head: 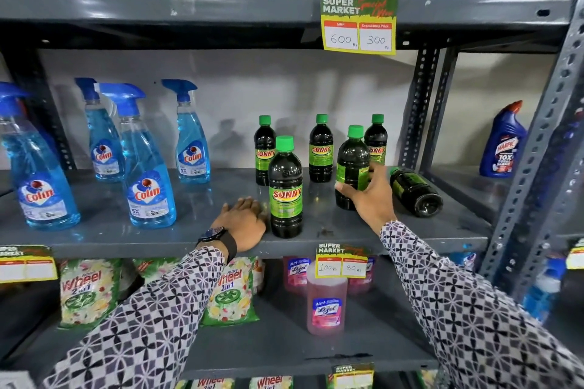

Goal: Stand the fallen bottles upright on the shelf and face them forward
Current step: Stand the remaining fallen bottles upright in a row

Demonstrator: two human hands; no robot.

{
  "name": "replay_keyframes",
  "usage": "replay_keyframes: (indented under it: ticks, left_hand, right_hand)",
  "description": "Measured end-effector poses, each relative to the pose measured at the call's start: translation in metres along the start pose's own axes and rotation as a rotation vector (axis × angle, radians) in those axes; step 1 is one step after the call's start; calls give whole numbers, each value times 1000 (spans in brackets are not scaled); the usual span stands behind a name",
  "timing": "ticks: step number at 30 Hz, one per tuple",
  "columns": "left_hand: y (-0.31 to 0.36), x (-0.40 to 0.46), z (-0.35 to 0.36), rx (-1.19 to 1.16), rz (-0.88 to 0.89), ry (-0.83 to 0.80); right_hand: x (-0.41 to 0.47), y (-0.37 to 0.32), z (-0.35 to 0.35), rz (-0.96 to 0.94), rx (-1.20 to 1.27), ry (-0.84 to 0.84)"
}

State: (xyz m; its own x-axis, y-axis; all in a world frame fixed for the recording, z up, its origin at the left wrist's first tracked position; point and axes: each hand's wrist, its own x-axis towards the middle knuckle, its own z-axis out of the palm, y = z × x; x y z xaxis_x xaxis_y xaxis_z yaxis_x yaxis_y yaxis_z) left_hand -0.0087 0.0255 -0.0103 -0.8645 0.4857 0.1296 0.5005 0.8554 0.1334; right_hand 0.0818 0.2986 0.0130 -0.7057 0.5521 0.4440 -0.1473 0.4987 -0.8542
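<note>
Dark Sunny bottles with green caps stand on the grey shelf (158,237). My right hand (368,191) grips an upright Sunny bottle (352,161) whose label is turned sideways. One fallen Sunny bottle (414,191) lies on its side to the right, base toward me. My left hand (245,219) rests flat on the shelf, fingers beside the front Sunny bottle (286,189), which faces forward. Three more upright bottles stand behind: back left bottle (264,151), back middle bottle (320,150), back right bottle (376,142).
Several blue Colin spray bottles (148,186) stand on the left of the same shelf. A Harpic bottle (502,144) stands in the neighbouring bay beyond the perforated posts (417,104). Price tags hang on shelf edges. Wheel packets and pink Lizol bottles (325,306) fill the shelf below.
</note>
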Motion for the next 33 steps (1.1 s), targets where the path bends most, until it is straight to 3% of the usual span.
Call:
replay_keyframes:
  ticks: [4,12,18,23,28,33]
  left_hand:
    - [1,-1,-1,-14,-5,0]
    - [2,1,-4,-18,-11,7]
    - [-1,0,0,-3,-18,-17]
    - [-2,1,0,-27,-13,-10]
    - [-3,1,1,-36,-7,-11]
    - [-4,3,3,-20,-2,-10]
  right_hand:
    - [6,2,-1,56,107,-90]
    - [10,7,1,4,-39,-58]
    - [-5,-9,-4,30,-6,-108]
    - [29,40,11,12,1,-68]
    - [-1,-5,0,24,-15,-119]
    - [31,44,16,-25,-109,-47]
